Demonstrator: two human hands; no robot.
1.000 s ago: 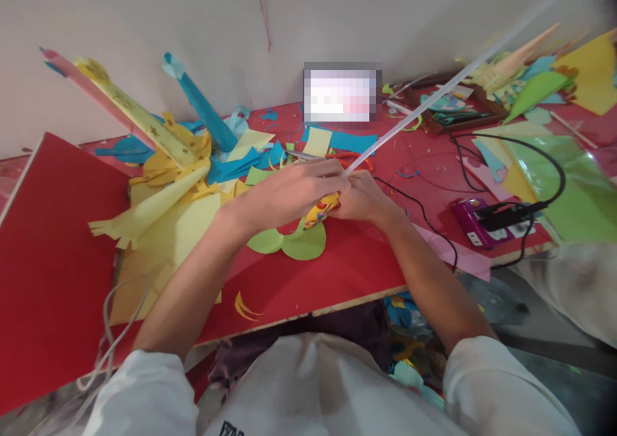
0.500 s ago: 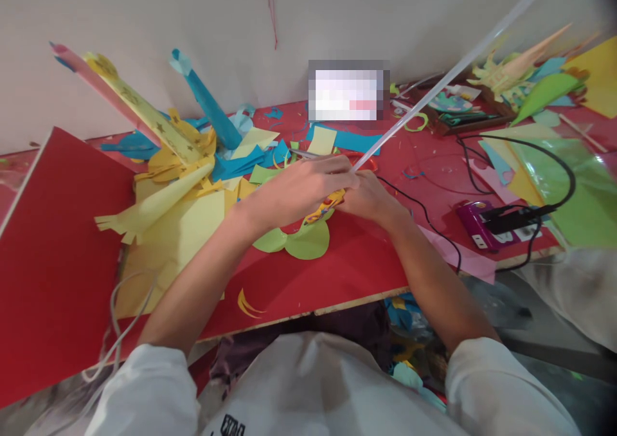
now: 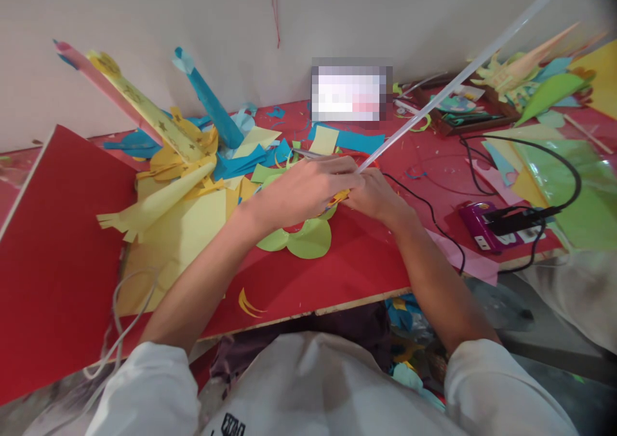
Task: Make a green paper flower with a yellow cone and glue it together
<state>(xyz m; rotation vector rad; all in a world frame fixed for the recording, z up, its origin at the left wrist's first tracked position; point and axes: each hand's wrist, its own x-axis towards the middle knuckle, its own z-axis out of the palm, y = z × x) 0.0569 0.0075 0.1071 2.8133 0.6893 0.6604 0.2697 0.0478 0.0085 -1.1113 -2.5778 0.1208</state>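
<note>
My left hand (image 3: 321, 182) is closed over the middle of the work, its fingers pressed against my right hand (image 3: 378, 195), which is closed too. A long translucent stick (image 3: 424, 111), like a glue stick, slants up to the right from between them. Under my left fingers shows a small yellow printed object (image 3: 339, 197); it meets my right fingertips, and most of it is hidden. Just below the hands lies a light green paper shape with rounded lobes (image 3: 311, 238). Behind the left hand, scissors (image 3: 308, 154) with an orange-red handle are partly covered.
Paper cones, a yellow one (image 3: 139, 111) and a blue one (image 3: 212, 105), stand at left among paper scraps. A red panel (image 3: 62, 249) rises at the left edge. Black cables run near a purple power strip (image 3: 489, 227). A tray (image 3: 448, 127) sits at the back right.
My closed hands and the stick have shifted slightly right, along with the view. Less of the yellow printed object shows under my left hand.
</note>
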